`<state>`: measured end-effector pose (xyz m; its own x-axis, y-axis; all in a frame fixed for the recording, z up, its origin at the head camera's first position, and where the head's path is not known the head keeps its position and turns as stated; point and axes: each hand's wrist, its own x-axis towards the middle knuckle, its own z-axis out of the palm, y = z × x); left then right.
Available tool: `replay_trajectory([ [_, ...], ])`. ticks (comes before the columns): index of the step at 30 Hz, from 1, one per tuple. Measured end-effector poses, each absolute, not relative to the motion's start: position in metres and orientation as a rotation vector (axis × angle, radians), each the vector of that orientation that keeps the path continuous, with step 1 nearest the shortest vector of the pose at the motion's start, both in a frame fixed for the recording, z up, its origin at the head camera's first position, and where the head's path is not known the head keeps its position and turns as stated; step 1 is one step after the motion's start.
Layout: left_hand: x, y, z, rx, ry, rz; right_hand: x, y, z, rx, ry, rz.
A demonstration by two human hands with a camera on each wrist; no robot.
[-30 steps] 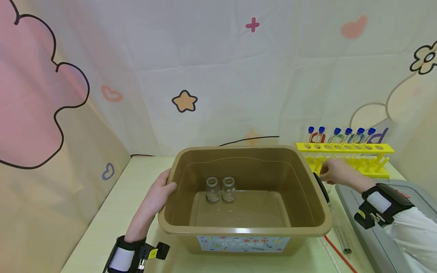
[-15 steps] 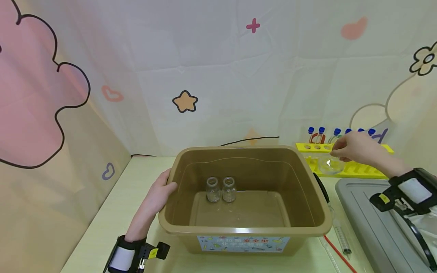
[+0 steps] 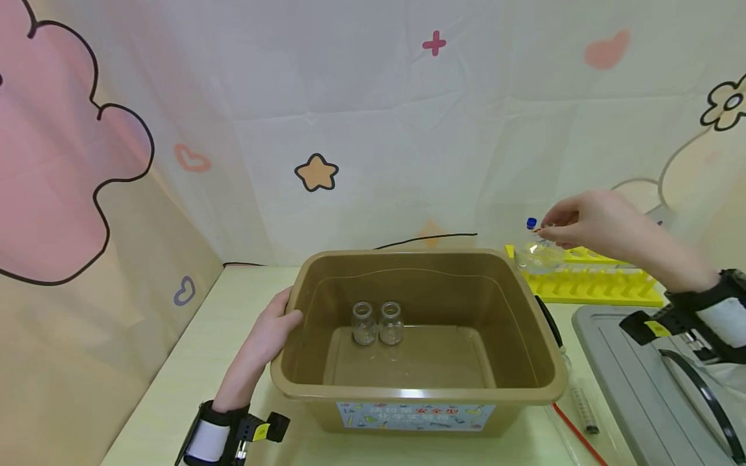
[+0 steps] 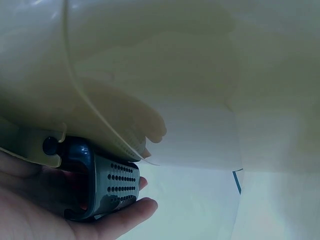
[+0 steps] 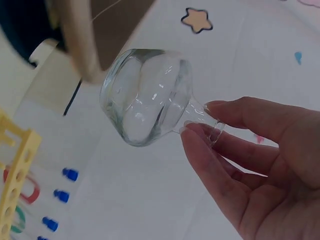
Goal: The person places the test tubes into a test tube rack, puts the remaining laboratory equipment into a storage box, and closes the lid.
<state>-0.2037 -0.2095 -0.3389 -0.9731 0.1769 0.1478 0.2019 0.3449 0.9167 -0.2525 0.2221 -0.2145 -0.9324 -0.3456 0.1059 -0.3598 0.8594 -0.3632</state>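
Note:
A tan plastic bin (image 3: 419, 393) stands on the table with two small clear glass bottles (image 3: 391, 323) upright inside, towards its left. My left hand (image 3: 274, 327) grips the bin at its left side, the thumb over the rim. In the left wrist view, fingers curl round its dark perforated handle (image 4: 117, 181). My right hand (image 3: 606, 226) pinches a clear glass flask (image 5: 147, 97) by the neck between thumb and fingers. The flask hangs with its rounded body lowermost, just beyond the bin's back right corner, in front of the yellow rack in the head view.
The yellow test tube rack (image 3: 594, 291) stands behind right; several blue-capped tubes (image 5: 61, 195) show in the right wrist view. A grey lid (image 3: 618, 382) with a black handle lies at the right. Between it and the bin lie a syringe (image 3: 585, 409) and a red rod (image 3: 579, 432).
My right hand has risen from beside the bin's right rim with the flask, then moved left over the rack towards the bin. The left hand and bin stay put.

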Motion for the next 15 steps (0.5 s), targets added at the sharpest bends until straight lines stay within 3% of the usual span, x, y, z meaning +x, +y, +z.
replay_trajectory([
  [15, -0.204, -0.210, -0.338, -0.328, -2.563, -1.765, -0.246, 0.134, -0.211, 0.909, -2.920, 0.676],
])
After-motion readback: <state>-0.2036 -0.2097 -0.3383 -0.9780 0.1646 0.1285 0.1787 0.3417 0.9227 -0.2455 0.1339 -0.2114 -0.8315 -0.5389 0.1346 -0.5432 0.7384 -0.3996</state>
